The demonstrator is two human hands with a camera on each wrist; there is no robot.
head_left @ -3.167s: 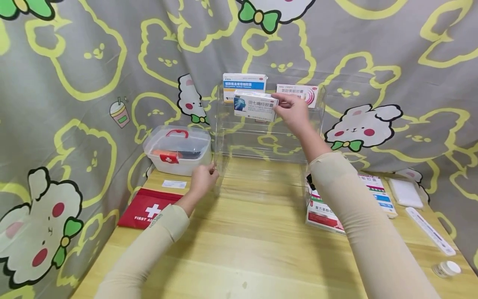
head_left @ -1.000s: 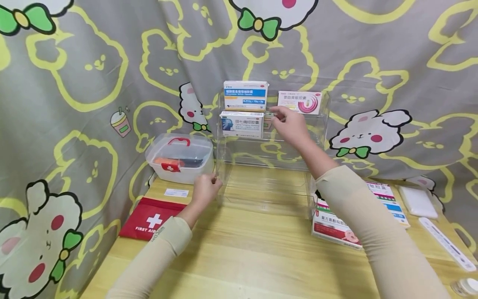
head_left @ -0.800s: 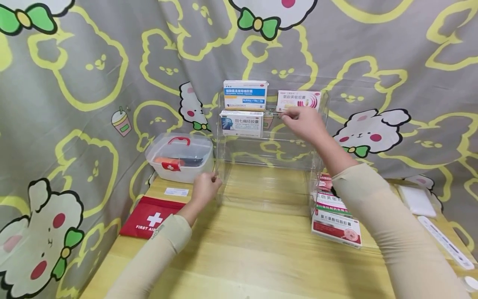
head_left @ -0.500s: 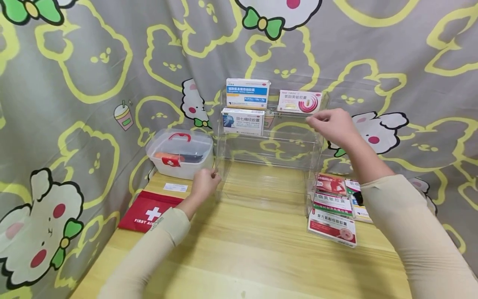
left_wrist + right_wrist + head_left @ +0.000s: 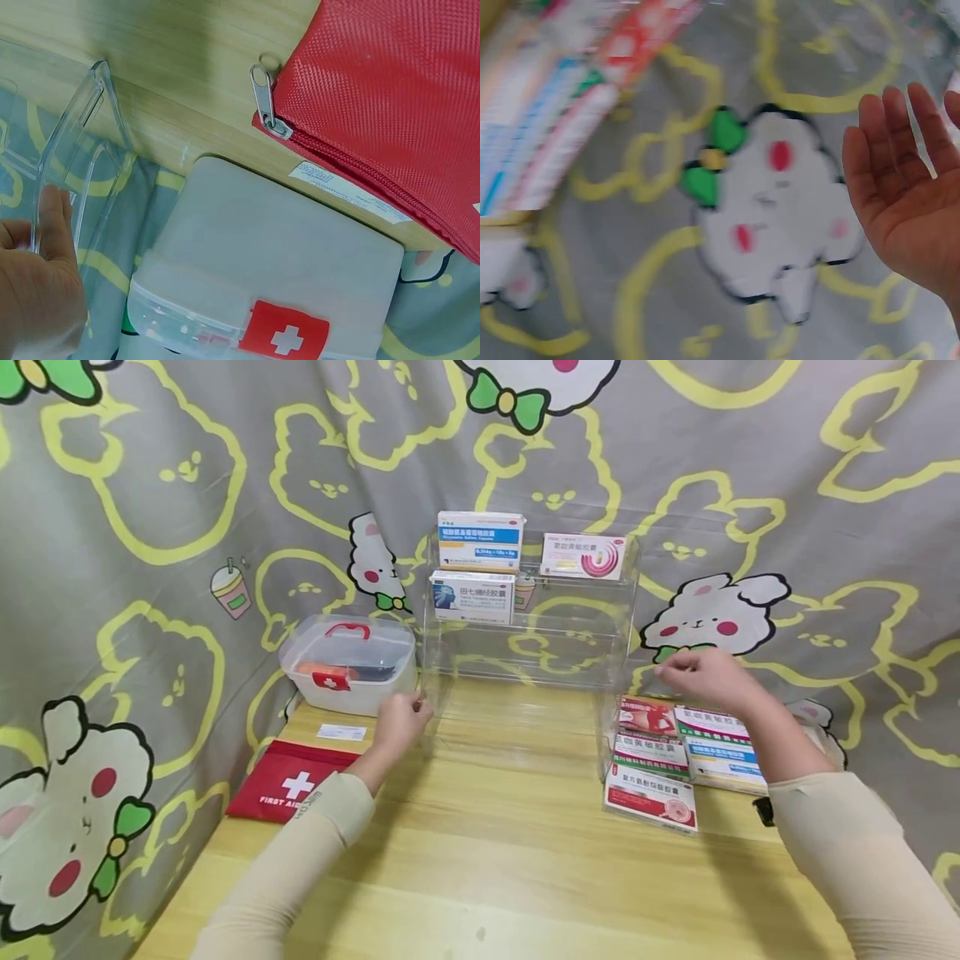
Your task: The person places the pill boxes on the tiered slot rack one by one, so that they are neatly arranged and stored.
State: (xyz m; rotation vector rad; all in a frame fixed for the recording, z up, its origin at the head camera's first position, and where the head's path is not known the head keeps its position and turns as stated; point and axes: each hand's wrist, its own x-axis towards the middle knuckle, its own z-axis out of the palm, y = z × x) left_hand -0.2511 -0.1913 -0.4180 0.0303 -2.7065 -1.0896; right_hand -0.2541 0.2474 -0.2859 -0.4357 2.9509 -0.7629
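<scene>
A flat red mesh pouch with a white cross and a metal zip lies at the near left of the pale wood-grain counter. Behind it stands a milky plastic first-aid box, rounded at the corners, with a red handle and red clasp; its contents show only as dim orange and dark shapes through the lid. A small white label lies between the two.

The left hand holds the near left edge of the clear acrylic rack — thumb laid along the hard, glassy side panel, grip closed on it. The rack's stepped shelves are hard to trace against the cloth behind. Three cardboard cartons stand on it: a blue-banded one and a pink-swirled one at the top, far side, and a white one a step lower at the left.

The right hand hovers over flat cartons lying right of the rack, holding nothing, fingers straight and apart in the blurred wrist view. That arm's sleeve hides part of the stack.

A grey curtain printed with yellow outlines and white rabbits — soft, creased — closes in the counter on the left, far and right sides.
</scene>
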